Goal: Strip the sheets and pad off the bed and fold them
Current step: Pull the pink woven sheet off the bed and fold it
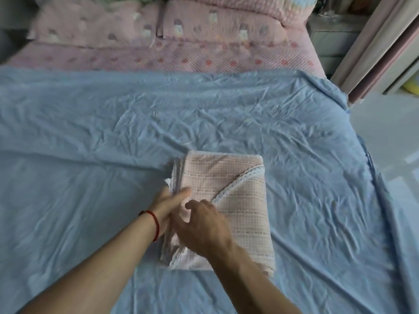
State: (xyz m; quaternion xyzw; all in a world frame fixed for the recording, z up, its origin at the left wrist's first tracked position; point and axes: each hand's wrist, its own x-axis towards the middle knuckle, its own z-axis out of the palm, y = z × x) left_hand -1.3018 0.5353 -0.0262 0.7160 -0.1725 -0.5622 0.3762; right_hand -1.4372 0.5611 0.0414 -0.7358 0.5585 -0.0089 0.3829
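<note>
- Lying near the middle of the bed is one folded pink sheet (231, 200), a thick rectangular bundle of many layers, woven in a pale check with darker stripes and edged in white lace that runs diagonally across its top.
- One wrinkled blue sheet (294, 137) is spread flat under it, covering most of the mattress and draping off the right edge.
- Two hands work at the bundle's left edge: the left hand (169, 206), one red string bracelet (154, 223) at its wrist, grips the stacked layers with the thumb on top; its other fingers seem tucked underneath, hidden.
- The right hand (204, 227) rests on top, fingers loosely curved, holding nothing.
- Two pink patterned pillows (127, 26) sit at the head of the bed.
</note>
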